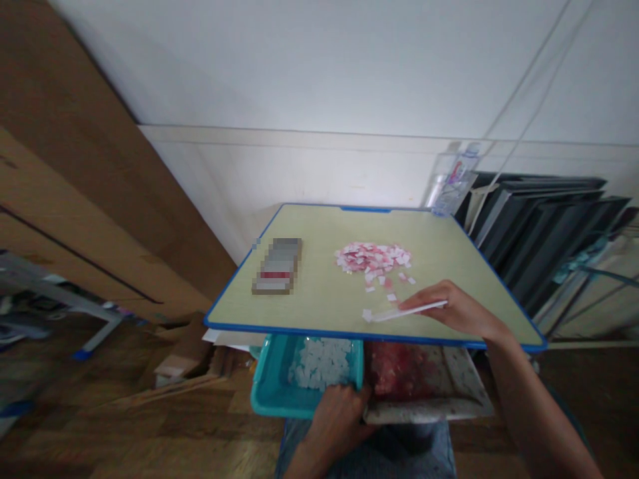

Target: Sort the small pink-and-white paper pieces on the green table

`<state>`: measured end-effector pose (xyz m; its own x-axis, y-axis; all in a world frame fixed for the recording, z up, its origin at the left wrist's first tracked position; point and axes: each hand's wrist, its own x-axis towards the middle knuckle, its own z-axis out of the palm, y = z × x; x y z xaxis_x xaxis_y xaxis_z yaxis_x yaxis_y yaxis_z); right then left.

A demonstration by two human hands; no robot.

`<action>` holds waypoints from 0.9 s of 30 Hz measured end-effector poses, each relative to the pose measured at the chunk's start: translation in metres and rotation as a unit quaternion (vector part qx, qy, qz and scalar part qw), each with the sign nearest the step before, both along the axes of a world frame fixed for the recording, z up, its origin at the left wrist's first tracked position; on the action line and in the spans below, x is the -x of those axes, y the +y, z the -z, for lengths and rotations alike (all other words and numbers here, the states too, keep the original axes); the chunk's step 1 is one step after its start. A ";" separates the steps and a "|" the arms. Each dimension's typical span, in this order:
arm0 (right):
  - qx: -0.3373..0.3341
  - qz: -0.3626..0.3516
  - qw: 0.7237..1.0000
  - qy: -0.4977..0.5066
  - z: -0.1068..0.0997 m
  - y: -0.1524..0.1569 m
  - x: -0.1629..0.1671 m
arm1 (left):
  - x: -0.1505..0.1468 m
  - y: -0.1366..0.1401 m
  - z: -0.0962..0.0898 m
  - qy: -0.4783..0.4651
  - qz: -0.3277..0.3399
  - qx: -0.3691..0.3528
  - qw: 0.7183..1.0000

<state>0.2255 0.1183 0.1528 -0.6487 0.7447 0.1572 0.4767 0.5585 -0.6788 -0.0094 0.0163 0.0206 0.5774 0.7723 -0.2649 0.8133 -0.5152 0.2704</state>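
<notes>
My right hand (449,306) pinches a pair of white tweezers (417,311) low over the board. A small white square piece (367,315) is at the tweezers' tip; whether they grip it I cannot tell. Beyond lies a pile of small pink and white pieces (372,256), a few scattered towards me. My left hand (342,412) is closed at the near rim of a teal basin (279,404), where the basin meets a stained tray (399,417); its fingertips are partly hidden. Several whitish translucent pieces (322,362) lie in the basin, and a wet red mass (394,369) in the tray.
The pale yellow board (309,223) has a blue edge and stands against the wall. A blurred-out rectangular item (279,266) lies on its left. A clear plastic bottle (456,176) stands at its far right corner. Dark panels (539,213) lean at right, cardboard (100,219) at left.
</notes>
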 end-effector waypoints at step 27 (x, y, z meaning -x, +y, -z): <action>-0.021 -0.034 0.999 0.004 0.013 -0.008 0.016 | -0.002 -0.001 0.002 -0.002 -0.009 -0.017 1.000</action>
<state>0.2093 0.1100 0.1393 -0.6955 0.6921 0.1928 0.4322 0.6174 -0.6573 -0.0078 0.0153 0.0185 0.5637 0.7916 -0.2357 0.8219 -0.5090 0.2559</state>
